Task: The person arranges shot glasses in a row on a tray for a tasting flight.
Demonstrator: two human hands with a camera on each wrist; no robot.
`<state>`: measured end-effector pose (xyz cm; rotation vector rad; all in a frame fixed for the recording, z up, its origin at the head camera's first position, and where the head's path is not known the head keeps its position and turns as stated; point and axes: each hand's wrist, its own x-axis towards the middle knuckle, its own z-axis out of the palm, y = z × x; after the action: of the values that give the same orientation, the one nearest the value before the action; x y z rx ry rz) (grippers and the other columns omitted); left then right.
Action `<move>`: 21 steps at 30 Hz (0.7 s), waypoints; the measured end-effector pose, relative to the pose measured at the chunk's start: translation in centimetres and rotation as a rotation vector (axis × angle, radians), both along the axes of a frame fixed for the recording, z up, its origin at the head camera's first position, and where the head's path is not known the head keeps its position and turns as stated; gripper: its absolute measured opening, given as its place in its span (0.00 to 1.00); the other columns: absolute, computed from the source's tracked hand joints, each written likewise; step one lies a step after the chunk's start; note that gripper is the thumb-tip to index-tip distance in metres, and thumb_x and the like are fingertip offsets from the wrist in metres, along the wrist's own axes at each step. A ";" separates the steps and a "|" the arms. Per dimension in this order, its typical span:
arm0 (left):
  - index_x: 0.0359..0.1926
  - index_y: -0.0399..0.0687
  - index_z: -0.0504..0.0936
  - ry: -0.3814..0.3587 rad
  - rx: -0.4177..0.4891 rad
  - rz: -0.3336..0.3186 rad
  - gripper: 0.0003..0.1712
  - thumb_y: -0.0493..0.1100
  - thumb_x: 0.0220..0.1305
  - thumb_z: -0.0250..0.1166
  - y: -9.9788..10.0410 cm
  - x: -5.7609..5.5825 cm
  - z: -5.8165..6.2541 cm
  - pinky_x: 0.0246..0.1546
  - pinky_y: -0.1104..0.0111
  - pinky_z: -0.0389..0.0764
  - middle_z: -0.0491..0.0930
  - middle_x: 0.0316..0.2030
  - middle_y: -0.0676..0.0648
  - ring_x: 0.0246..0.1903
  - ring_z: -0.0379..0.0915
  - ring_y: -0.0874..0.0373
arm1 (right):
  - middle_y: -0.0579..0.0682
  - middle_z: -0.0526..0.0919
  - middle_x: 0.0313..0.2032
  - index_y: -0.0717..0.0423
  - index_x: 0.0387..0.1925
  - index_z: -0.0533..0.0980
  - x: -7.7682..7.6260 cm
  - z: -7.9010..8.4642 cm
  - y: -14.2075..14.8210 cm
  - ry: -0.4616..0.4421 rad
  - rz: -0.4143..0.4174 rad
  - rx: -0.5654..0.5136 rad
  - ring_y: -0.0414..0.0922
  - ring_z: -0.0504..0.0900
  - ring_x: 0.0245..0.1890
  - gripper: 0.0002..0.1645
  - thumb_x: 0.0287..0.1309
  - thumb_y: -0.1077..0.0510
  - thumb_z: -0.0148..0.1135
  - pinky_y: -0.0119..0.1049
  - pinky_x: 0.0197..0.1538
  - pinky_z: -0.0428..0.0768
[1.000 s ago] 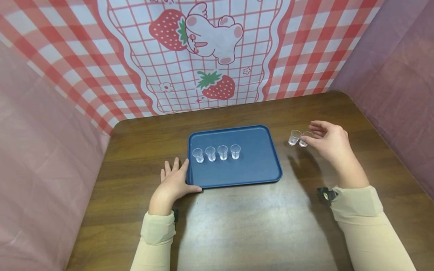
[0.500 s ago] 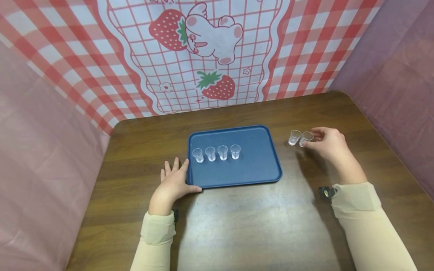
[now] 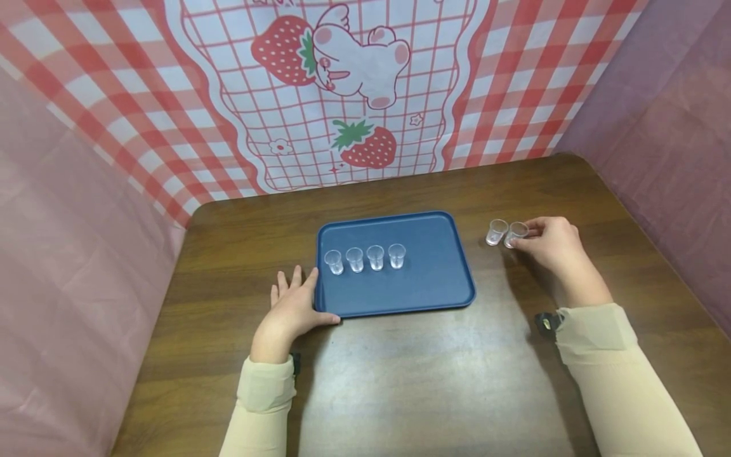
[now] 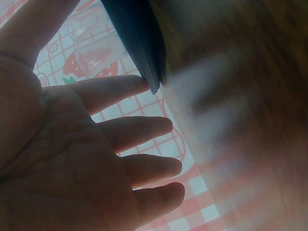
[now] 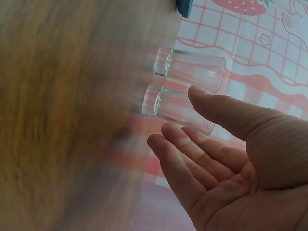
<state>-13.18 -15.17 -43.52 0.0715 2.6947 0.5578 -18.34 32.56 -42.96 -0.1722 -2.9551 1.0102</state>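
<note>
My left hand (image 3: 291, 311) is spread at the left end of a blue tray (image 3: 436, 266), its index finger and thumb touching the rim. Several clear shot glasses (image 3: 375, 258) stand upright in a row on the tray, toward its left side. To the right of the tray, two more stand side by side on the table: a left shot glass (image 3: 496, 233) and a right shot glass (image 3: 516, 232). At the right one is my right hand (image 3: 551, 244); its thumb tip overlaps the glass and its loosely bent fingers (image 5: 175, 166) lie beside it. Whether they press on it is unclear.
The wooden table (image 3: 400, 374) reaches to a red and white checked cloth (image 3: 514, 82) with strawberries, hanging behind it. Pink cloth (image 3: 68, 254) hangs at the left and mauve cloth (image 3: 668, 158) at the right.
My right hand has come down slightly, and its thumb and fingers have drawn nearer the right shot glass. The left hand, the tray and the glasses have stayed in place.
</note>
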 end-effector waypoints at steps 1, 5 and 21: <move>0.80 0.42 0.51 0.000 0.000 0.001 0.67 0.60 0.50 0.81 0.0 0.0 0.0 0.70 0.38 0.32 0.38 0.78 0.30 0.74 0.21 0.27 | 0.65 0.87 0.39 0.73 0.48 0.80 0.0 0.0 0.0 0.006 -0.001 0.000 0.65 0.81 0.45 0.29 0.57 0.52 0.75 0.61 0.51 0.72; 0.81 0.43 0.51 -0.002 -0.002 0.000 0.67 0.61 0.50 0.80 0.0 -0.1 -0.1 0.70 0.38 0.32 0.38 0.78 0.30 0.74 0.21 0.27 | 0.65 0.87 0.39 0.72 0.48 0.81 0.0 -0.2 -0.2 0.028 -0.005 0.003 0.63 0.82 0.44 0.26 0.57 0.53 0.75 0.59 0.51 0.72; 0.80 0.42 0.52 0.004 -0.004 -0.002 0.67 0.61 0.50 0.80 0.0 0.0 -0.1 0.70 0.38 0.33 0.39 0.78 0.30 0.74 0.22 0.27 | 0.66 0.87 0.41 0.70 0.47 0.81 0.4 0.2 0.1 0.045 -0.007 0.001 0.66 0.81 0.47 0.26 0.60 0.50 0.73 0.60 0.52 0.71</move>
<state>-13.15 -15.16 -43.62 0.0746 2.6988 0.5522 -17.94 32.67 -42.73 -0.1577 -2.9122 0.9983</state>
